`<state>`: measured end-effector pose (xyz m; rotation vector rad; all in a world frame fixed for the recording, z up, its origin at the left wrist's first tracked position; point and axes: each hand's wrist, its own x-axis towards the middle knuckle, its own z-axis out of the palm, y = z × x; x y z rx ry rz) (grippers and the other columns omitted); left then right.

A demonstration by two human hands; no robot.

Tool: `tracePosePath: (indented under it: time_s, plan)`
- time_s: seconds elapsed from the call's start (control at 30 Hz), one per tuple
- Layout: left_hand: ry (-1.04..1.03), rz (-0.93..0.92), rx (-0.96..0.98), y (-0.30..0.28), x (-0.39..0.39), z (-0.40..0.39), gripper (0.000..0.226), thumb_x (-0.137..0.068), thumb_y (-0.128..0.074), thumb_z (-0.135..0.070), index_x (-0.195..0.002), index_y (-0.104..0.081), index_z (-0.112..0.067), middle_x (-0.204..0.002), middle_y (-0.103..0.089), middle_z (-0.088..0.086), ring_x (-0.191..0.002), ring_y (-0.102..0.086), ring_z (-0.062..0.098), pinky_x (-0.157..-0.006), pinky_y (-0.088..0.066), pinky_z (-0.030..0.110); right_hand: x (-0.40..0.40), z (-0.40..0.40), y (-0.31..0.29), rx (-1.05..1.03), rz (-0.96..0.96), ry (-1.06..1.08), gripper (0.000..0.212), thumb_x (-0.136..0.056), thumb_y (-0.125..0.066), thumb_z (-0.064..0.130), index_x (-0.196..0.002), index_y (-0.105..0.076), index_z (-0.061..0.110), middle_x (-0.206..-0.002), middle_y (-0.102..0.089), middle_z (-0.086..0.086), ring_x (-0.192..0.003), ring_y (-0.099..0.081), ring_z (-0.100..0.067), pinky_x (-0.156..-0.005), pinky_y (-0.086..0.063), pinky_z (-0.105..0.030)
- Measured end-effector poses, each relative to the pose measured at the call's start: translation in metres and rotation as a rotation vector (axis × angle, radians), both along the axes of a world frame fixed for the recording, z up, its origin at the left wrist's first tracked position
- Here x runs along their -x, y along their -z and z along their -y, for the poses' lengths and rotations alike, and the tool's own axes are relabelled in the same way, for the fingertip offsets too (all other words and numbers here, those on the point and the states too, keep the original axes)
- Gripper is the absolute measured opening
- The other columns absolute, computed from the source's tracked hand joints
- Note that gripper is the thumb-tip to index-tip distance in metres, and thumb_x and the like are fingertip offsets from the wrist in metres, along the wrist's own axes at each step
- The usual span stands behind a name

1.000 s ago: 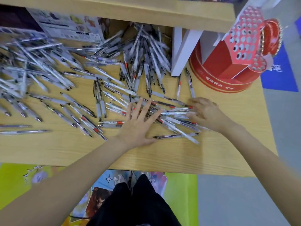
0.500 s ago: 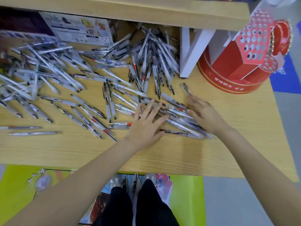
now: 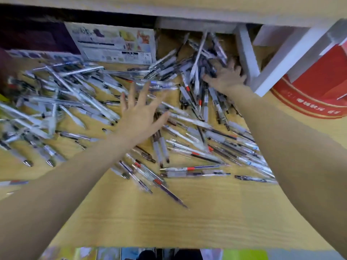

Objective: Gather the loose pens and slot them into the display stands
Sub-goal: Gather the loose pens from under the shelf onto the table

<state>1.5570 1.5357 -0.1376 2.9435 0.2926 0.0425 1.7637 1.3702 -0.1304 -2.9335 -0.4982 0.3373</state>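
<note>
Several loose pens (image 3: 187, 139) in clear and grey barrels lie scattered over the wooden table (image 3: 187, 218). My left hand (image 3: 139, 117) hovers flat with fingers spread above the middle of the scatter, holding nothing. My right hand (image 3: 226, 77) reaches far back into a denser heap of pens (image 3: 199, 70) under the shelf, its fingers stretched out onto them beside the white bracket. The picture is blurred there, and no pen shows clearly gripped. The red display stand (image 3: 319, 85) sits at the right edge, partly cut off.
A white shelf bracket (image 3: 249, 59) stands just right of my right hand, under a wooden shelf (image 3: 206, 6). A printed card (image 3: 116, 44) leans at the back. More pens (image 3: 47, 102) cover the left of the table.
Both hands left the near cluster and moved farther back. My right hand went up into the heap by the bracket; my left lifted and shifted forward. The view moved closer.
</note>
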Motion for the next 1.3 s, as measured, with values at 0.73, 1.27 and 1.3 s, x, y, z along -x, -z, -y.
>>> tracePosePath:
  time_s: [0.73,1.27,1.3]
  plan:
    - [0.040,-0.155,-0.058,0.009,-0.063,-0.021,0.072,-0.074,0.002,-0.070,-0.144,0.002,-0.051,-0.158,0.015,-0.004,-0.143,0.011,0.036,-0.112,0.006,0.056,-0.083,-0.017,0.014,-0.118,-0.020,-0.099,0.063,-0.092,-0.024,0.066,-0.148,-0.013,0.039,-0.156,-0.019,-0.009,-0.140,-0.022,-0.036,-0.113,-0.021,-0.046]
    - [0.017,0.095,0.082,-0.003,-0.064,-0.013,0.066,-0.083,-0.003,-0.071,-0.144,-0.013,-0.049,-0.156,-0.015,0.005,-0.144,-0.006,0.033,-0.114,-0.001,0.055,0.004,0.003,-0.020,-0.213,-0.133,-0.325,0.054,-0.092,-0.021,0.061,-0.129,-0.051,0.035,-0.123,-0.058,0.017,-0.117,-0.049,-0.006,-0.102,-0.031,-0.038]
    - [0.029,0.062,0.073,-0.006,-0.073,-0.010,0.062,-0.086,-0.007,-0.071,-0.144,-0.011,-0.049,-0.157,-0.010,0.004,-0.144,-0.002,0.033,-0.114,0.001,0.055,-0.003,-0.001,-0.026,-0.357,-0.177,-0.251,0.048,-0.095,-0.025,0.057,-0.117,-0.060,0.033,-0.108,-0.063,0.022,-0.104,-0.053,0.003,-0.096,-0.034,-0.030]
